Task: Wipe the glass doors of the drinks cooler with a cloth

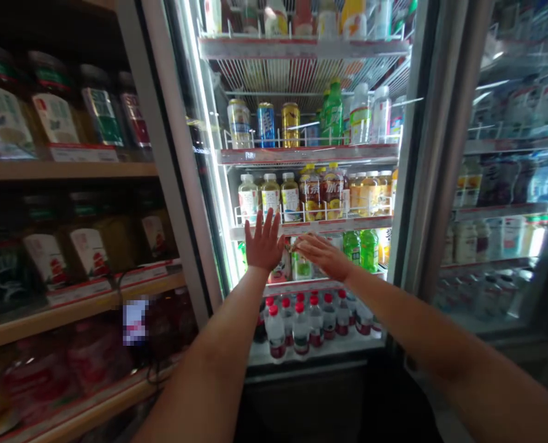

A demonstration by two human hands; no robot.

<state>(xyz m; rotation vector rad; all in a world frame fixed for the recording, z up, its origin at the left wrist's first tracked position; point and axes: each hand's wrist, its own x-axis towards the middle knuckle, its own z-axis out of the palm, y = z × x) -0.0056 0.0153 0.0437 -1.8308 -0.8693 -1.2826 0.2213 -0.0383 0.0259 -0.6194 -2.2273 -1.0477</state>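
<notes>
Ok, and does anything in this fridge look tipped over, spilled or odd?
Nothing stands out: the front red-capped bottles and the cans stand upright, and no spill shows. Some drinks are partly hidden behind the left hand and right hand, so I can't check those fully.

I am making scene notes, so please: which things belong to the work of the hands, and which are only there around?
Likely in the work:
- left hand
- right hand
- pale-capped bottles ahead

Only around:
- red-capped bottles
- gold can
- wooden shelf
</notes>
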